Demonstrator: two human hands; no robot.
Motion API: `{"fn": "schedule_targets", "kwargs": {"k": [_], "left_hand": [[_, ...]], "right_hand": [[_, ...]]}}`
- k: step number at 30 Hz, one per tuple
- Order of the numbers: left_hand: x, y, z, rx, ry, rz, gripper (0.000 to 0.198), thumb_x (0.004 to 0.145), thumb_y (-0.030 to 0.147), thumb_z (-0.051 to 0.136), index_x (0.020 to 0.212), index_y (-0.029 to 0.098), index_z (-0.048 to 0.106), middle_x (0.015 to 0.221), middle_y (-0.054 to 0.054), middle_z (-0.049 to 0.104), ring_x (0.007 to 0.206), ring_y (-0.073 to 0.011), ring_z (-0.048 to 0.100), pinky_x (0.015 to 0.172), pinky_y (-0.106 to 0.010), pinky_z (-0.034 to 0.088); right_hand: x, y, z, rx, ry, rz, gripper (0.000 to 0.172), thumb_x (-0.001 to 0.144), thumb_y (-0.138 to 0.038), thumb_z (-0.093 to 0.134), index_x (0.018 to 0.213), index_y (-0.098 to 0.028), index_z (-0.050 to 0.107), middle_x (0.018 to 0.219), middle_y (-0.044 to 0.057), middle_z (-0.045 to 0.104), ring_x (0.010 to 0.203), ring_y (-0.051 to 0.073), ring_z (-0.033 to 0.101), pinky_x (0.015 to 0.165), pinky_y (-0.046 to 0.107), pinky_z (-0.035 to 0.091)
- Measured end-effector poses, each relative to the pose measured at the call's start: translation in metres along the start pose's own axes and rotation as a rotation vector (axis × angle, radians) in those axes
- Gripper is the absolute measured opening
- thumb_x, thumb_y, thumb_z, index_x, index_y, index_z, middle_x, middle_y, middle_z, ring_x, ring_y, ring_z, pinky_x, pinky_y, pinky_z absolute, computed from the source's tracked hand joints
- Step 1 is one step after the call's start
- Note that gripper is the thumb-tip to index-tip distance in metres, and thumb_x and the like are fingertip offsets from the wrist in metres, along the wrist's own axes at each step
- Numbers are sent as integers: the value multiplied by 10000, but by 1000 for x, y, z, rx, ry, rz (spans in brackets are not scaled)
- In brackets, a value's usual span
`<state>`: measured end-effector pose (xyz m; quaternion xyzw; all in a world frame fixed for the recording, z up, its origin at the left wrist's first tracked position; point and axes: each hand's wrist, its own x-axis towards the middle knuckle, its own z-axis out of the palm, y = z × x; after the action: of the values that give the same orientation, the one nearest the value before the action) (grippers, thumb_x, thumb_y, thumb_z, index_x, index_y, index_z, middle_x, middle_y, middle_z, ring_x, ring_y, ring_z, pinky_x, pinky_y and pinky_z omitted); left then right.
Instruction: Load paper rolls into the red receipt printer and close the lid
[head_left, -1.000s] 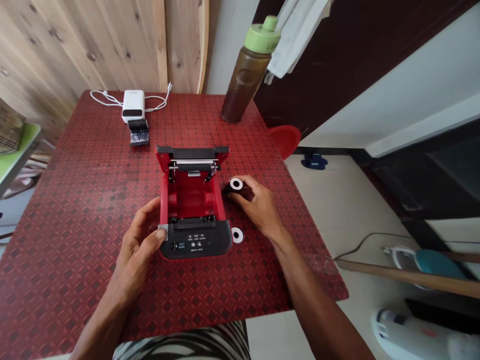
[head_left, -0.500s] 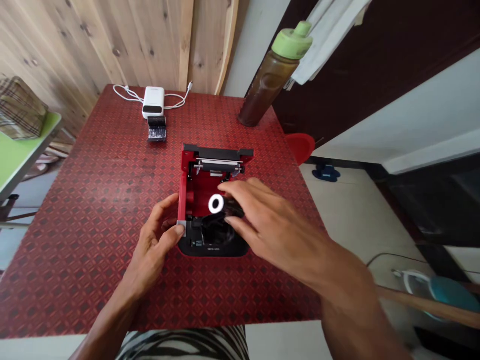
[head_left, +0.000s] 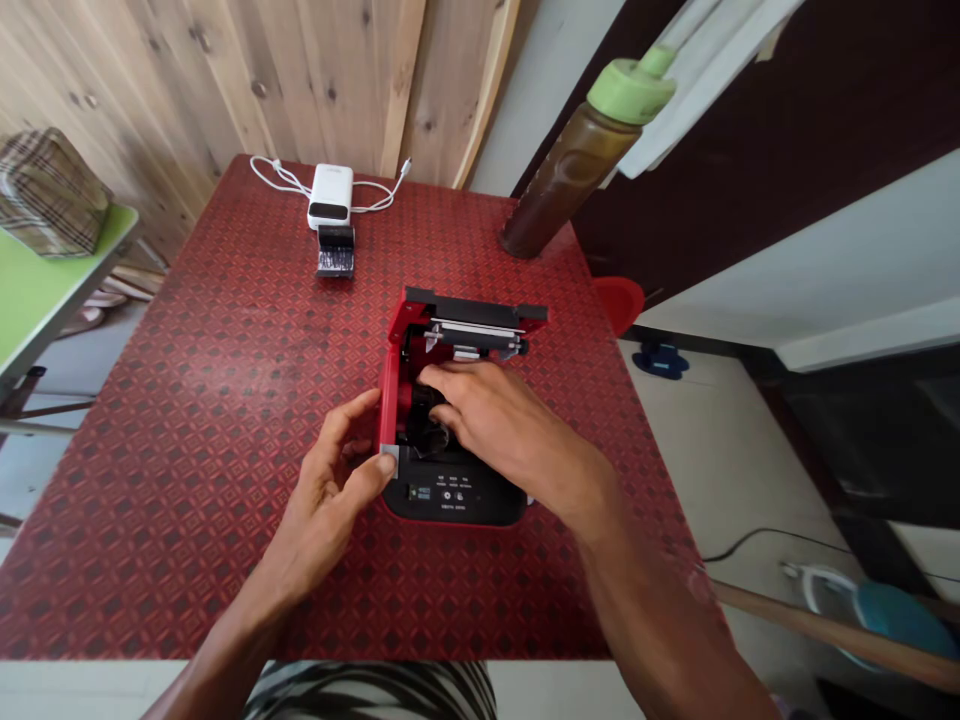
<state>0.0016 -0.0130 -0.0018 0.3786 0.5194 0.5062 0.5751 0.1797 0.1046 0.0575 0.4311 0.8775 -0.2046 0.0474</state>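
Printer [head_left: 454, 490]: flat on the table [head_left: 225, 450], a little right of its middle and nearer the front edge than the back; likely set there so both hands reach it easily
Lid [head_left: 480, 303]: raised, on the side towards the table's back edge, leaving the well [head_left: 406, 390] open from above
Left hand [head_left: 337, 470]: thumb on the grey front corner, fingers along the outer left wall; printer held between them, seemingly so it does not slide
Right hand [head_left: 514, 415]: down inside the well, thumb and forefinger narrow about the black roll; other fingers hidden
Black roll [head_left: 433, 438]: in the well, mostly covered by the right hand; cannot tell if it touches bottom; gripped from above, probably because the walls leave little room at the sides
White box [head_left: 331, 190]: near the back edge, left of middle, white cable [head_left: 375, 207] loose either side
Dark packet [head_left: 335, 255]: right in front of the box
Bottle [head_left: 562, 180]: by the back right corner, perhaps to be clear of elbows
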Motion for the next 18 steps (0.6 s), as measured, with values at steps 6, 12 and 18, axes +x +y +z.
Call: {"fn": "schedule_targets", "kwargs": {"k": [6,12,18], "left_hand": [[0,-1,0,10,9,7,604,1022,509,771,1568,285,642,1633,-114,683,1435,-342,692,1208,-529,569],[0,1,-1,-6,3,-26,618,1016,541,791,1569,302,652,1631,-115,683,1404,-361,703,1166,-525,591],[1,11,-9,25,-41,-99,657,984,559,830,1562,293,670,1612,-138,703,1380,-408,715,1178,-584,570]], "right_hand": [[2,5,5,60,41,8,264,1038,2,592,1111,-199,747,1109,95,840,1008,251,793,832,351,549],[-25,15,9,167,316,-183,475,1039,44,507,1254,-251,810,1317,59,861,1199,236,824,1037,404,674],[-61,20,0,254,349,-345,423,1039,-37,639,1364,-256,797,1348,48,863,1329,234,787,1165,460,670]]}}
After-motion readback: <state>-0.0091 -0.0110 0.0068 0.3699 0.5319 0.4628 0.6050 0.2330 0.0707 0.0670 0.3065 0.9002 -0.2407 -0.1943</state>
